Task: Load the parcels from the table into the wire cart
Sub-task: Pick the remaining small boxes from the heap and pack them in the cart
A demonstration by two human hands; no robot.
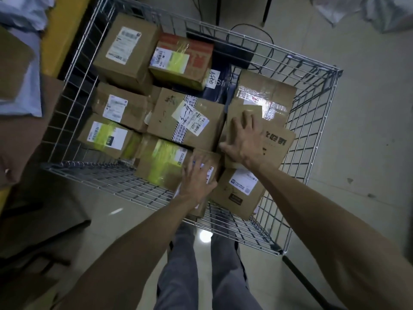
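The wire cart (312, 139) stands below me, holding several brown cardboard parcels with white and yellow labels. My left hand (196, 177) lies flat, fingers spread, on a small labelled box (211, 163) at the cart's near side. My right hand (243, 139) presses with spread fingers on a flat brown parcel (277, 144) with dark printing, which lies tilted over other boxes at the right side. A box with a blue-and-white label (239, 193) leans against the near wall below it.
The yellow-edged table (64, 34) is at the left, with a brown box (13, 66) and pale mailer bags (24, 14) on it. Another person's hand (13, 166) shows at the left edge. Black cables (250, 34) lie on the floor behind the cart. My legs stand in front of it.
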